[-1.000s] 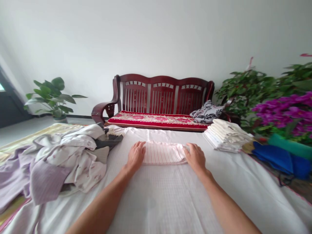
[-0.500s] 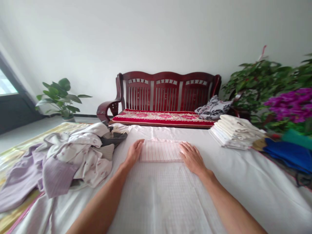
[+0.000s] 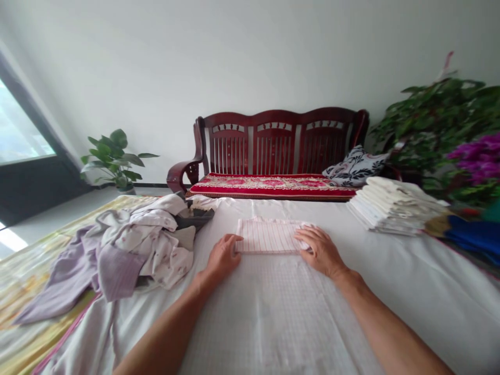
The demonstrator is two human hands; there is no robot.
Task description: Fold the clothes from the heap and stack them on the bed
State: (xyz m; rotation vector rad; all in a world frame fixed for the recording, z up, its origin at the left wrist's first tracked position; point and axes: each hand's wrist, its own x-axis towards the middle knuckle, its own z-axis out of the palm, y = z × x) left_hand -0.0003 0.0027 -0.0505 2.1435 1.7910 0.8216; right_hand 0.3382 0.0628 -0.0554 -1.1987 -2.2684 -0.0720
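Note:
A folded pink-and-white striped cloth (image 3: 269,237) lies flat on the white sheet in front of me, its near edge straight and its far edge slightly ruffled. At its near left corner, my left hand (image 3: 224,255) is closed, fingertips on the edge and thumb below them. My right hand (image 3: 320,250) grips the right end, with fingers over the top and thumb at the near corner. Whether the cloth is a garment I cannot tell.
Left lies a loose heap of lilac and white patterned clothes (image 3: 156,239). A stack of folded white cloths (image 3: 394,205) stands at the right, with blue fabric (image 3: 472,237) beyond. Behind the white sheet (image 3: 265,312) is a wooden bench (image 3: 273,125) with a patterned cushion (image 3: 357,166).
My left hand has slid from the far left side of the striped cloth to its near left corner. My right hand stays at the right end, its fingers more curled. The view has shifted left.

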